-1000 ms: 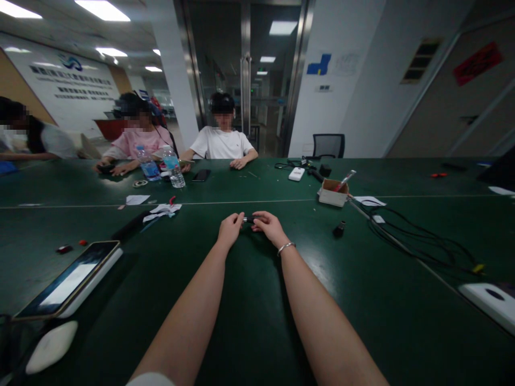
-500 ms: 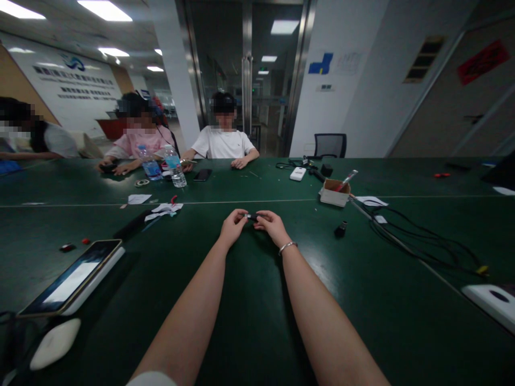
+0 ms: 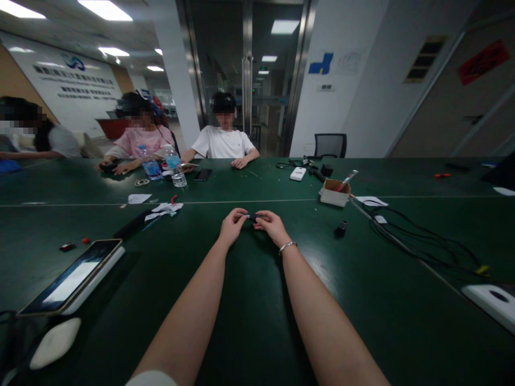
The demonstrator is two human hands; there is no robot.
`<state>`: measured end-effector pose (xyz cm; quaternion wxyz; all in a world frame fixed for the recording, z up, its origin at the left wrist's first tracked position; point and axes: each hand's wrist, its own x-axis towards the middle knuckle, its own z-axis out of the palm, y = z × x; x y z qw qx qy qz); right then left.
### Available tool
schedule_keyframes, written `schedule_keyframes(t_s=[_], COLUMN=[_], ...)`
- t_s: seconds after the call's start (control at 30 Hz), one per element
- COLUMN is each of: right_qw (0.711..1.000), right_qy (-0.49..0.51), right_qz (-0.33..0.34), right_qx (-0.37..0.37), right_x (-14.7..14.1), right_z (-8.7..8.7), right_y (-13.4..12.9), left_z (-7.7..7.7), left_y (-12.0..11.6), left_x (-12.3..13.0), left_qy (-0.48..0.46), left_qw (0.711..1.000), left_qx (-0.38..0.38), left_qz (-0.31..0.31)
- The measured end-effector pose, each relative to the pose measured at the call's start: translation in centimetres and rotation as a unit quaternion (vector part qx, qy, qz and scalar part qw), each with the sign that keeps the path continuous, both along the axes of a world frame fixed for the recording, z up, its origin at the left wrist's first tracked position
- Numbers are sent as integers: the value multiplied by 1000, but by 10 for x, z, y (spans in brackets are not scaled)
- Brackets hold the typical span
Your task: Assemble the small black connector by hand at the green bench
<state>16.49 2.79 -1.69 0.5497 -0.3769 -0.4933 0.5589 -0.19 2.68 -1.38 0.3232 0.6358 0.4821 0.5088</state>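
Both hands meet over the green table [image 3: 257,300], pinching one small dark stick-like piece [image 3: 252,217] with a pale, silvery end. My left hand [image 3: 233,228] has its fingertips closed on the pale end at the left. From the right, my right hand [image 3: 273,226], with a silver bangle at the wrist, grips the dark end. The exact kind of piece is too small to make out, and fingers hide part of it.
A phone [image 3: 76,276] on a white block and a pale mouse-like object [image 3: 56,343] lie at left. To the right are a small box [image 3: 335,198], a black cylindrical piece [image 3: 340,229] and cables [image 3: 422,236]. Bottles [image 3: 174,166] stand near people seated opposite.
My hands stay almost in place; slightly less of the piece's pale end shows between the fingers. The person at the far left has shifted a little to the right.
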Motion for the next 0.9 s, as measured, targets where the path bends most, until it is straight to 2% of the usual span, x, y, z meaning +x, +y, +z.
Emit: schedule_keyframes(t_s=[0.3, 0.57, 0.7, 0.9], right_qw=[1000, 1000, 1000, 1000], right_qy=[5, 1, 0, 0], right_qz=[-6, -1, -4, -6], right_qx=[-6, -5, -7, -6], right_x=[1, 0, 0, 0], right_z=[0, 2, 1, 1], right_y=[0, -2, -2, -1], left_z=[6, -1, 0, 4], left_y=[-5, 2, 0, -4], left_x=[1, 0, 0, 0], left_qy=[8, 20, -6, 8], left_qw=[1000, 999, 1000, 1000], left_qx=[-7, -23, -19, -15], left_qz=[-13, 16, 0, -12])
